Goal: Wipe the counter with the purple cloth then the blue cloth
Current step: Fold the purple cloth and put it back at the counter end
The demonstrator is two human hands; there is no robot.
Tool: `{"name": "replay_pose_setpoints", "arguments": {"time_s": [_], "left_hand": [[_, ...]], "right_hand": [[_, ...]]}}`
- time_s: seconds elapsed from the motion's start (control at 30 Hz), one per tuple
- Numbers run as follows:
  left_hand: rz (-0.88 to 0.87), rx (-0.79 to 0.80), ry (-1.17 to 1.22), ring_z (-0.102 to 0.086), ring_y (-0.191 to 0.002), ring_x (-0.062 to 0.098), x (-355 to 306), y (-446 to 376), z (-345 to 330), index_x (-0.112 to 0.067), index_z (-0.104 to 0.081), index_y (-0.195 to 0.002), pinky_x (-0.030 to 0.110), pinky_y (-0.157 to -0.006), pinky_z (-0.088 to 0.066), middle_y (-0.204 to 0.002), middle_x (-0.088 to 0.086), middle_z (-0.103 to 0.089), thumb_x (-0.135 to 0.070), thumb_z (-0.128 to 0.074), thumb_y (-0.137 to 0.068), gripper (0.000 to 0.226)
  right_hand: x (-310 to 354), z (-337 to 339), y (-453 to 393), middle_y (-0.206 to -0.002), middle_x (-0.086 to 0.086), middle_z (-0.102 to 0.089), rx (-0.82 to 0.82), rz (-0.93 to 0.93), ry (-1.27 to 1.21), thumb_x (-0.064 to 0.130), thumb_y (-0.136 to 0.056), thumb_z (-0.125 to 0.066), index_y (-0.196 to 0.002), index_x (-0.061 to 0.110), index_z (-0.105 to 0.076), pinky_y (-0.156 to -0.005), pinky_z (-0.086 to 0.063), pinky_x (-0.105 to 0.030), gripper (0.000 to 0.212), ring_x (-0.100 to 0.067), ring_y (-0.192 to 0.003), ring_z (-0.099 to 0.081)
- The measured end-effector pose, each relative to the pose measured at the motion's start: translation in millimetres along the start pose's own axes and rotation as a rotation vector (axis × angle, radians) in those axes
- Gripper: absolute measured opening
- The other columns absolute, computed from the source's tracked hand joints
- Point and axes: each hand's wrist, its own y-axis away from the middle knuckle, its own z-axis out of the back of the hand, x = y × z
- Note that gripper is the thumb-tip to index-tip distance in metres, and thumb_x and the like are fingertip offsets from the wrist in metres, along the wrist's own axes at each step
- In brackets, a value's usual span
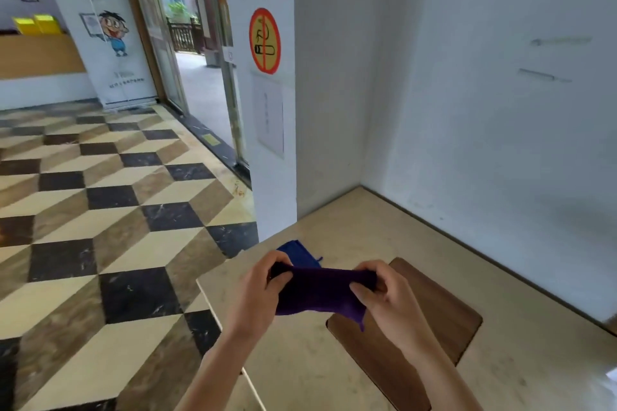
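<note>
Holding purple cloth (319, 292) stretched btwn both hands above table (384, 230): left hand (258, 290) fingers pinch its left end, right hand (384, 294) fingers its right. Blue cloth (298, 252) lies on table just beyond, near left edge.

The purple cloth (317, 294) is deep violet; the blue cloth (298, 253) is royal blue. The counter (384, 230) is pale beige, its inset panel (430, 320) dark wood-brown. The floor (100, 210) shows a cube pattern in cream, tan and black. The no-smoking sign (264, 41) is red and yellow.
</note>
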Motion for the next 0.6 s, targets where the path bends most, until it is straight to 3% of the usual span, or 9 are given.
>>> {"name": "replay_pose_setpoints", "arguments": {"time_s": [0.17,0.37,0.6], "left_hand": [[-0.038,-0.017,-0.065,-0.063,-0.088,0.000,42.1,-50.1,52.5,-0.034,-0.063,-0.097,0.005,-0.068,-0.044,-0.093,-0.021,-0.067,-0.012,-0.056,-0.099,0.022],[-0.022,0.063,-0.033,-0.063,-0.090,-0.001,69.8,-105.4,76.5,-0.036,-0.064,-0.097,0.011,-0.071,-0.041,-0.093,-0.023,-0.068,-0.014,-0.058,-0.098,0.023],[0.009,0.173,0.031,-0.063,-0.087,0.000,91.0,-170.7,59.2,-0.037,-0.064,-0.092,0.011,-0.069,-0.040,-0.092,-0.016,-0.071,-0.016,-0.061,-0.096,0.021]], "right_hand": [[9.8,-69.6,-46.5,-0.095,0.010,-0.076,-0.044,-0.025,-0.037,0.007,-0.095,-0.067,-0.103,0.022,-0.068,-0.071,-0.059,-0.023,0.017,-0.010,-0.091,-0.073],[14.8,-106.5,-83.6,-0.095,0.004,-0.076,-0.123,-0.076,-0.069,0.007,-0.094,-0.067,-0.103,0.022,-0.067,-0.074,-0.059,-0.024,0.017,-0.011,-0.092,-0.073],[-0.2,-106.3,-132.3,-0.095,0.001,-0.076,-0.194,-0.128,-0.074,0.007,-0.094,-0.068,-0.104,0.020,-0.067,-0.072,-0.059,-0.025,0.016,-0.012,-0.090,-0.074]]}}
